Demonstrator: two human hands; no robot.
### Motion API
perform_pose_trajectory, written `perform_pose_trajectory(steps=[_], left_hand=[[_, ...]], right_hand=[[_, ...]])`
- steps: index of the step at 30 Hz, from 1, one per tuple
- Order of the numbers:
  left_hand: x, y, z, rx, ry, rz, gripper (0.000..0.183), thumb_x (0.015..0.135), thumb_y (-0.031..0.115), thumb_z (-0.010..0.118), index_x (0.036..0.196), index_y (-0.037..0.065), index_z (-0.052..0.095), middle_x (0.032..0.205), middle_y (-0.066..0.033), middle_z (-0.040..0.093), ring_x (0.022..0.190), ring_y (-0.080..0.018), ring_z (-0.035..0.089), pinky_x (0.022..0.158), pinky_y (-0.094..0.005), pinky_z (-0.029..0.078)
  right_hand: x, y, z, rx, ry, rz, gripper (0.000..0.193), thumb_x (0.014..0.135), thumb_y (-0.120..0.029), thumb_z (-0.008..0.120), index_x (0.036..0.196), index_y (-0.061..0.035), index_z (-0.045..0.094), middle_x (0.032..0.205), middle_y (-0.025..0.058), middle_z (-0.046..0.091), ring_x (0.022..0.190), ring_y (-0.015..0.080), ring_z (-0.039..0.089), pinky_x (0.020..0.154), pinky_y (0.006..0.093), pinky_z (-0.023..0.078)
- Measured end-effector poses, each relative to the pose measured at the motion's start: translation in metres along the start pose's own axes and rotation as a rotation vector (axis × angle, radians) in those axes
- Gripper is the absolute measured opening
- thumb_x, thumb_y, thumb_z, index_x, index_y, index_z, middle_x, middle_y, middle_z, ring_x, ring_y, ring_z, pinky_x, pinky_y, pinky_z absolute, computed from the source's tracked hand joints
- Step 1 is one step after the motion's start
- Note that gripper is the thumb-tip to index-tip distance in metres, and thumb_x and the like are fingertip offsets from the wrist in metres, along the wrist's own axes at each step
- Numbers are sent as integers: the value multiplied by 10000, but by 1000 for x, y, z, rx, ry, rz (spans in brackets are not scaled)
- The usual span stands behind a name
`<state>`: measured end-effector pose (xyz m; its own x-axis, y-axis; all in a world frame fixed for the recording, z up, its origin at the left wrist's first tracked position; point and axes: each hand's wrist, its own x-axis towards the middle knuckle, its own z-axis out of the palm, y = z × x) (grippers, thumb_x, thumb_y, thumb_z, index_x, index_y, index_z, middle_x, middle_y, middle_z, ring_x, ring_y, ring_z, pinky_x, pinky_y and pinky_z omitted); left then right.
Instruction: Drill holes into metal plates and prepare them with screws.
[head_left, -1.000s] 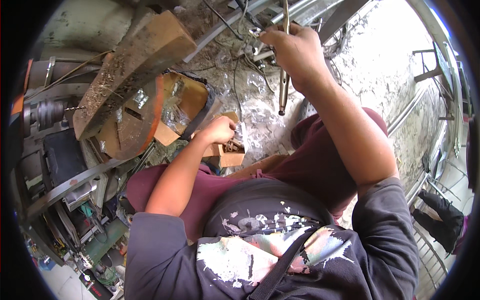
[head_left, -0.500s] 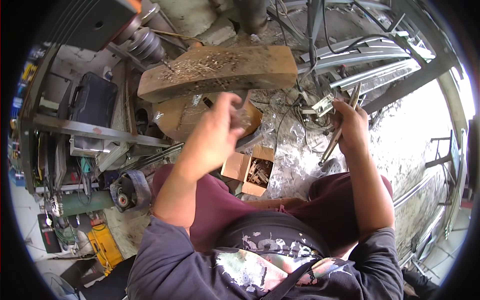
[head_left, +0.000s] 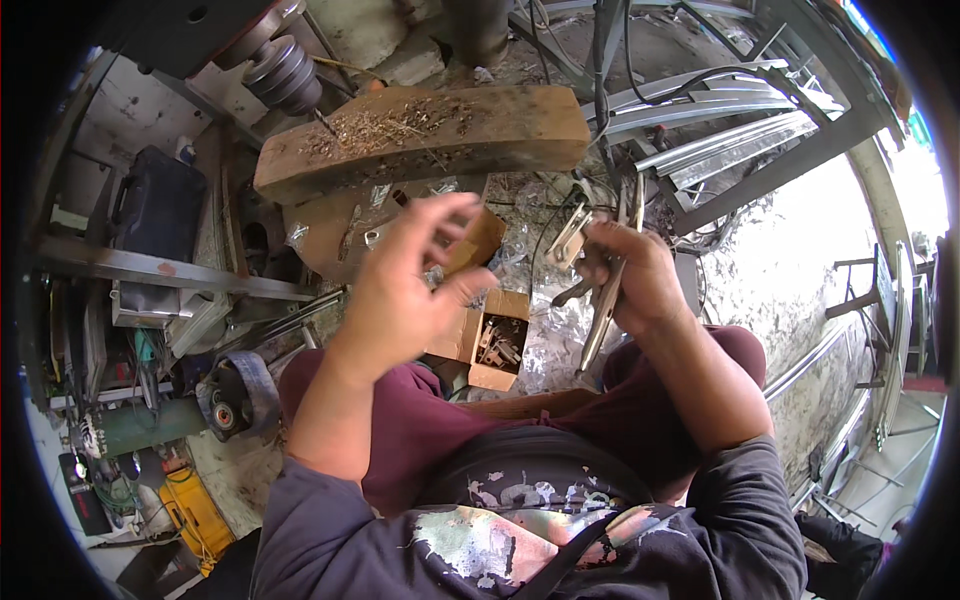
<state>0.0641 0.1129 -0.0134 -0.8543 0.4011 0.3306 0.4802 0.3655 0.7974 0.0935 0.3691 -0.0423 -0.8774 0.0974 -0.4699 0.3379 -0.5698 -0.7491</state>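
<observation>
My left hand [head_left: 408, 290] is raised in front of the wooden block [head_left: 430, 135], fingers apart and a little blurred, with nothing seen in it. My right hand [head_left: 645, 280] is closed around long metal pliers [head_left: 604, 325], one end pointing away and the handles toward my knee. Its thumb and fingers also pinch a small shiny metal bracket [head_left: 568, 238]. Metal shavings lie on top of the block, beneath the drill bit [head_left: 326, 124]. Below and between my hands stands an open cardboard box [head_left: 493, 377] with several small metal pieces inside.
The drill chuck [head_left: 282, 76] hangs over the block's left end. Metal channels [head_left: 735, 150] and a steel frame are at the far right. On the left are a steel rail [head_left: 170, 262], a black case [head_left: 160, 215] and a green grinder-like machine [head_left: 155, 440].
My left hand has drawn back from the block's front edge, its fingers spreading. My right hand has come inward and nearer with the pliers and bracket. The view has shifted slightly.
</observation>
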Motion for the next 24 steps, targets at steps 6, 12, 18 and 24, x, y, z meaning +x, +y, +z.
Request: perform_pose_trajectory(steps=[6,12,18,24], left_hand=[[5,-4,25,-149,-116,314,670,772,25,856,1399,117,638,1416,-108,639,1211,-272,658,949,-356,574],[9,-14,21,-474,-137,117,456,991,162,708,1411,26,589,1404,-114,617,1222,-179,634,1017,-323,527],[11,-8,10,-928,-160,-70,533,1113,353,503,1518,11,447,1283,-85,655,1142,-128,625,1028,-311,483],[9,-1,-12,363,-53,274,378,978,-104,564,1346,-18,571,1154,-176,682,986,-254,688,854,-363,550]], right_hand=[[-19,13,20,54,-154,151,148,970,-139,639,953,5,669,698,46,586,586,128,527,615,287,459],[-32,12,41,89,-139,210,250,993,-254,645,975,-6,663,762,69,621,578,133,487,640,306,468],[-29,30,26,230,-156,353,473,1051,-464,494,1092,-9,617,812,130,667,571,191,540,718,396,520],[-7,89,-12,-128,-30,575,569,1064,-546,443,1148,-3,591,824,177,667,720,331,666,706,487,548]])
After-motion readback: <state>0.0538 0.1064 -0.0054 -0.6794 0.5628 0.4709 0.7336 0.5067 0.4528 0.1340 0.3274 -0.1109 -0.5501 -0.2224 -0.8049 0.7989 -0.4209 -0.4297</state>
